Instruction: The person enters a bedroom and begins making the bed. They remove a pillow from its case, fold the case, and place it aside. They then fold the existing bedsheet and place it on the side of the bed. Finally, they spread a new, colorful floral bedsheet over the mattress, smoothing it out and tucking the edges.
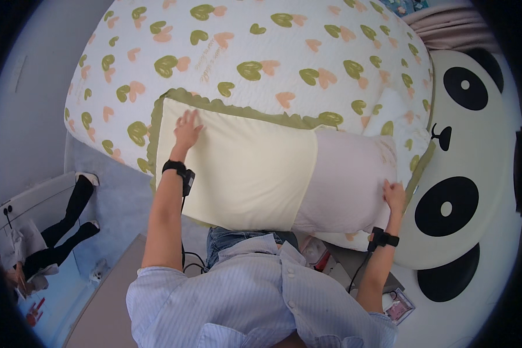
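Across the near edge of the bed lies a pale yellow pillowcase [243, 165] with a scalloped green frill, drawn partly over a light mauve pillow [346, 182]. The pillow's right part is uncovered. My left hand [189, 129] rests on the upper left of the yellow fabric, its fingers spread. At the pillow's right end is my right hand [394, 195], fingers curled against the mauve fabric; whether they pinch it is not clear. Beneath both is a white quilted bedspread [252, 48] printed with green and peach hearts.
A panda-shaped headboard [461, 161] borders the bed on the right. Bunched curtain [454, 28] hangs at upper right. A bedside cabinet [343, 261] with items stands near my right arm. Another person [65, 226] is at the far left. Black cables [193, 259] run near my waist.
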